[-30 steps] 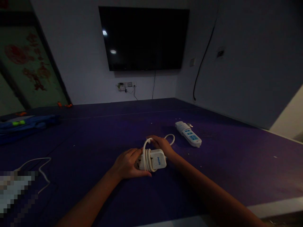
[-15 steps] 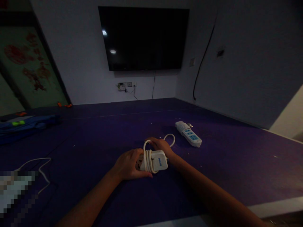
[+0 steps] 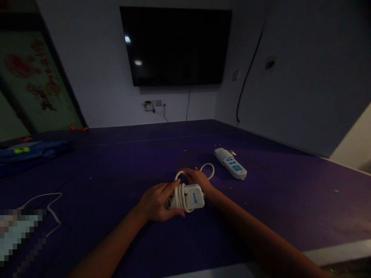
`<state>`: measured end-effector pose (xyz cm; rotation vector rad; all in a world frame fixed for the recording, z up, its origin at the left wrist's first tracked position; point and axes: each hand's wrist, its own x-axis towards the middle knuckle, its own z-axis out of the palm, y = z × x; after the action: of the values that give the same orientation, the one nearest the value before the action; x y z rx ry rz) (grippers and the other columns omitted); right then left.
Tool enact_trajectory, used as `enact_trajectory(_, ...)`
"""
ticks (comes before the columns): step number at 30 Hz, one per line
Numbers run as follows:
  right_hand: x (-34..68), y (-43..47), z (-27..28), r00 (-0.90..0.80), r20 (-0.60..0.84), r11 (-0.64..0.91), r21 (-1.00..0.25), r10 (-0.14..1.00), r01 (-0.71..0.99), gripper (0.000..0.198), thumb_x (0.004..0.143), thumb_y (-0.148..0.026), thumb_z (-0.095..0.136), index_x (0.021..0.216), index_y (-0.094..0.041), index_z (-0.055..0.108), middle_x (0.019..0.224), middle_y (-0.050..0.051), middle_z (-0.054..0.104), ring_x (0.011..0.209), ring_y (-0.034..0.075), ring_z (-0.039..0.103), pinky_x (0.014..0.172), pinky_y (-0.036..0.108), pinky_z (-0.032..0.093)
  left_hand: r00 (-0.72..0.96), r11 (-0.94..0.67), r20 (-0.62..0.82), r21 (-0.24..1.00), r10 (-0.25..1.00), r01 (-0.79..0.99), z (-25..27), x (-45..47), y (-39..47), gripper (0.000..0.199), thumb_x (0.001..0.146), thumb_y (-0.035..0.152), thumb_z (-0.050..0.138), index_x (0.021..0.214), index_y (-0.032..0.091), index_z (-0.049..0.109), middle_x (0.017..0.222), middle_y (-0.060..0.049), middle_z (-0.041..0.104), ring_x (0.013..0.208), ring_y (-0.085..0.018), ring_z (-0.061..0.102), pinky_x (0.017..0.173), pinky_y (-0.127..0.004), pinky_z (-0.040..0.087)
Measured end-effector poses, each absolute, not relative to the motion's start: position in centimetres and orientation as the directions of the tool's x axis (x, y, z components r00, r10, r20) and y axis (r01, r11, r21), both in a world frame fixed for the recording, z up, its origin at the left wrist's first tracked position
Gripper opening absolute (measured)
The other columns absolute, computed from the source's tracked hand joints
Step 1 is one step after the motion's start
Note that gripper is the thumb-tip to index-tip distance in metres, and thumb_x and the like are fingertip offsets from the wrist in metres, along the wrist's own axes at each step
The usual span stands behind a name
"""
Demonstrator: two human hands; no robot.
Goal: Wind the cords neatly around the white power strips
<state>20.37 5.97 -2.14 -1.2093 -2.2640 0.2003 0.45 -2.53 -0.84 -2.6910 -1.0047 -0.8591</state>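
Note:
My left hand (image 3: 155, 202) grips one end of a white power strip (image 3: 194, 197), its thumb along the near side and its fingers over the top. Several turns of white cord (image 3: 181, 199) are wound around the strip's middle. Behind the strip, my right hand (image 3: 198, 180) is closed on the cord, its fingertips partly hidden. A loose loop of that cord curves out beyond the right hand. To the right lies a second power strip (image 3: 236, 169) with blue socket faces, its own cord wrapped around one end.
Both strips are over a dark purple surface (image 3: 116, 166). Blue cloth (image 3: 43, 150) lies at the left, with small orange objects (image 3: 78, 128) farther back. A thin white cable (image 3: 52, 210) runs beside a blurred-out patch at lower left. A television (image 3: 176, 46) hangs on the wall.
My left hand's fingers have straightened a little over the wound cord, and the cord arch above the strip sits slightly lower. The right hand has hardly moved.

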Motion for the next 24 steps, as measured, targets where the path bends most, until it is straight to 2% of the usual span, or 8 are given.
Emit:
enact_trajectory(4,20.4,5.9,-2.3,-0.438,0.418,0.593,-0.387,0.796,0.706,0.027,0.092,-0.026,0.040,0.106,-0.024,0.064,0.094,0.005,0.071,0.083,0.018,0.066,0.069,0.026,0.046,0.633,-0.780,0.569,0.024,0.525,0.626,-0.9,0.5,-2.7,0.082,0.069,0.067,0.055,0.128,0.011,0.044,0.113,-0.018,0.062,0.101,-0.027,0.061,0.085,-0.042,0.052)
enact_trajectory(12,20.5,6.6,-2.7,-0.428,0.404,0.578,-0.411,0.809,0.705,0.030,0.092,-0.029,0.038,0.105,-0.022,0.063,0.088,0.005,0.070,0.078,0.018,0.065,0.066,0.026,0.044,0.620,-0.754,0.632,-0.085,0.464,0.651,-0.8,0.6,-2.5,0.090,0.070,0.067,0.054,0.137,0.011,0.034,0.099,-0.015,0.064,0.087,-0.025,0.063,0.076,-0.039,0.054)
enact_trajectory(17,20.6,6.9,-2.9,-0.413,0.420,0.588,-0.542,0.808,0.600,0.030,0.090,-0.032,0.039,0.095,-0.018,0.065,0.082,0.006,0.067,0.073,0.018,0.061,0.066,0.027,0.042,0.579,-0.749,0.710,-0.111,0.400,0.653,-0.7,0.8,-2.5,0.095,0.069,0.067,0.055,0.141,0.013,0.025,0.091,-0.012,0.064,0.080,-0.023,0.063,0.071,-0.037,0.055)
enact_trajectory(20,20.5,6.8,-3.1,-0.395,0.446,0.595,-0.635,0.803,0.493,0.030,0.089,-0.035,0.039,0.090,-0.017,0.063,0.077,0.005,0.065,0.071,0.017,0.059,0.065,0.027,0.042,0.518,-0.749,0.760,-0.063,0.392,0.660,-0.7,0.8,-2.3,0.100,0.063,0.069,0.058,0.140,0.014,0.025,0.098,-0.013,0.064,0.084,-0.023,0.064,0.075,-0.037,0.054)
enact_trajectory(24,20.3,6.6,-3.5,-0.373,0.479,0.592,-0.747,0.795,0.301,0.029,0.087,-0.038,0.039,0.083,-0.017,0.058,0.075,0.002,0.062,0.070,0.016,0.057,0.063,0.025,0.042,0.357,-0.694,0.786,0.124,0.505,0.710,-0.9,0.5,-2.2,0.096,0.055,0.071,0.062,0.129,0.015,0.038,0.104,-0.013,0.064,0.087,-0.024,0.065,0.075,-0.036,0.054)
